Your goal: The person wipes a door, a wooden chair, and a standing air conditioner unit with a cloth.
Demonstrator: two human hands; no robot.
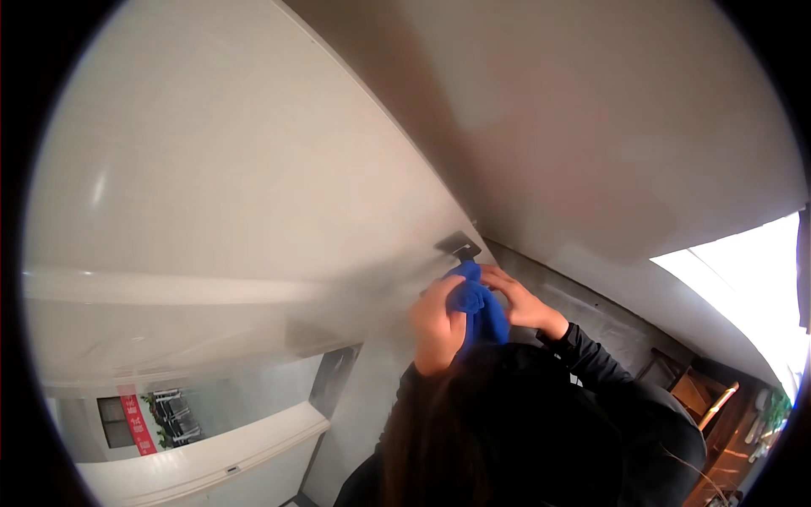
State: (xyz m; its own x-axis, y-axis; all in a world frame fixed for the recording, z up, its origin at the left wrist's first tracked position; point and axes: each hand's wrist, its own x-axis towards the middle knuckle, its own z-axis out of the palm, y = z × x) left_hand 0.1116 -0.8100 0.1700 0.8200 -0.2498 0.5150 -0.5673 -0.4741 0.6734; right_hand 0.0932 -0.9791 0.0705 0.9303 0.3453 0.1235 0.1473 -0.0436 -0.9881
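Head view: beyond a black sleeve, the left hand grasps a bunched blue cloth; the right hand touches it with curved fingers, whether gripping I cannot tell. The cloth meets a dark fitting near the edge of a white panel; wooden furniture stands farther off.

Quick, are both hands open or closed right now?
Left hand: closed, holding the blue cloth.
Right hand: partly curled against the cloth; firm grip cannot be told.
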